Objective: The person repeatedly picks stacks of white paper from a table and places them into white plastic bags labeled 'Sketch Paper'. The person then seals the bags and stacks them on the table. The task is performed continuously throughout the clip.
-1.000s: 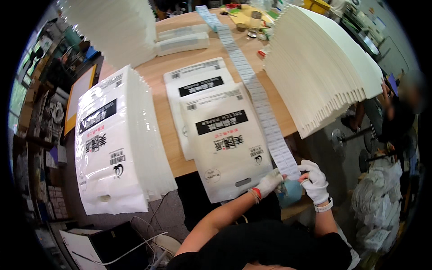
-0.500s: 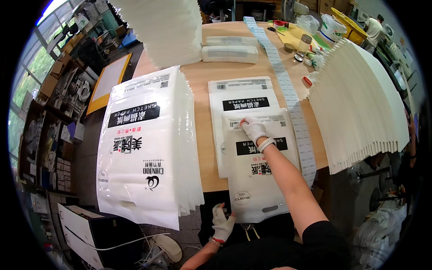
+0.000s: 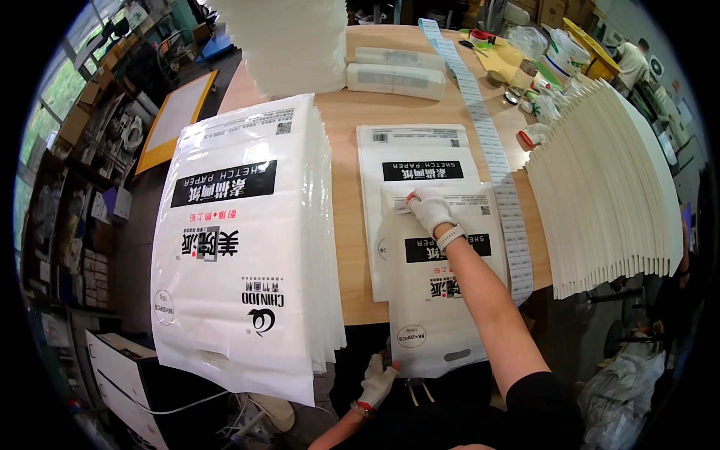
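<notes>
A printed clear plastic bag of white sketch paper [image 3: 442,330] lies nearest me, with its lower end past the table's front edge. My right hand [image 3: 430,210], in a white glove with bare fingertips, is closed at the bag's upper left, its fingers curled together on the film. The forearm crosses the bag's right half. By the lower left corner is my gloved left hand [image 3: 377,381], fingers apart and the thumb touching the bag's edge. Beneath and beyond lies a second bag [image 3: 416,144], partly covered.
A tall stack of printed bags [image 3: 225,292] stands on the left. Fanned white sheets [image 3: 607,210] fill the right side. A long label strip [image 3: 491,142] runs down the table [image 3: 352,240]. Behind are rolled packs [image 3: 395,81], a paper stack [image 3: 289,52] and a white bucket [image 3: 566,52].
My left hand has moved down and slightly right to the near bag's lower corner. The right hand stays at the bag's upper part. The whole view has shifted a little.
</notes>
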The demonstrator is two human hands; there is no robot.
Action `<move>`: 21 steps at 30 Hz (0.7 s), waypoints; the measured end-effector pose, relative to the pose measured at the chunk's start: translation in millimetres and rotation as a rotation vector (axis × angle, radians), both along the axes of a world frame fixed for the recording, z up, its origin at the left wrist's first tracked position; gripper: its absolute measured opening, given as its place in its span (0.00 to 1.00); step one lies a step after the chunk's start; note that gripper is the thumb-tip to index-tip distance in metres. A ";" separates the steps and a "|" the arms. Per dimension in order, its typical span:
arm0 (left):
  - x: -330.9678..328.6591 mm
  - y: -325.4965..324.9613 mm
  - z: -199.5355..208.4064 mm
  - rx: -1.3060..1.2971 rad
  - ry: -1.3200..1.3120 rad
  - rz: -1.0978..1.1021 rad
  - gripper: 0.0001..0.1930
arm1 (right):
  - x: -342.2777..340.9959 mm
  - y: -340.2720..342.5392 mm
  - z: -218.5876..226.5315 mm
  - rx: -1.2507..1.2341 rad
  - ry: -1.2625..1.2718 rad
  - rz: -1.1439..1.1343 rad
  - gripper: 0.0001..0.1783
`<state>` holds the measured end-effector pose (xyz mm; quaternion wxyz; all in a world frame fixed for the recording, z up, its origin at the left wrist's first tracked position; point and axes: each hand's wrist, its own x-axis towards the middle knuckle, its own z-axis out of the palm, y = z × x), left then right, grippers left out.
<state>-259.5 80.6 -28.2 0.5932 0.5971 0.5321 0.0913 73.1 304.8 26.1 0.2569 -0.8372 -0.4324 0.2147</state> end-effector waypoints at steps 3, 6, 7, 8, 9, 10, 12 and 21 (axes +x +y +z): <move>-2.2 -3.2 -13.7 -0.034 0.008 -0.005 0.25 | -3.2 -1.0 3.8 0.022 -0.007 0.013 0.10; -1.1 -6.4 -22.2 -0.031 0.000 -0.011 0.26 | -2.8 -0.9 -2.2 0.053 -0.057 0.023 0.10; -0.2 -6.7 -21.2 -0.024 -0.002 -0.012 0.26 | -4.2 -0.1 -2.0 0.058 -0.072 0.032 0.10; 0.1 -7.7 -19.8 -0.037 0.054 -0.050 0.25 | -5.7 0.2 -1.8 0.063 -0.086 0.041 0.10; 4.0 -2.8 -6.7 -0.048 0.110 -0.088 0.24 | -7.3 0.4 -1.4 0.053 -0.093 0.035 0.10; 6.2 1.0 3.2 -0.058 0.167 -0.127 0.23 | -9.5 0.3 0.1 0.044 -0.101 0.027 0.10; 7.5 4.8 11.1 -0.113 0.177 -0.182 0.20 | -12.1 1.1 -0.3 0.023 -0.128 0.014 0.10; 5.7 -0.3 15.5 -0.181 0.035 -0.125 0.14 | -6.7 3.2 7.4 -0.028 -0.080 0.048 0.09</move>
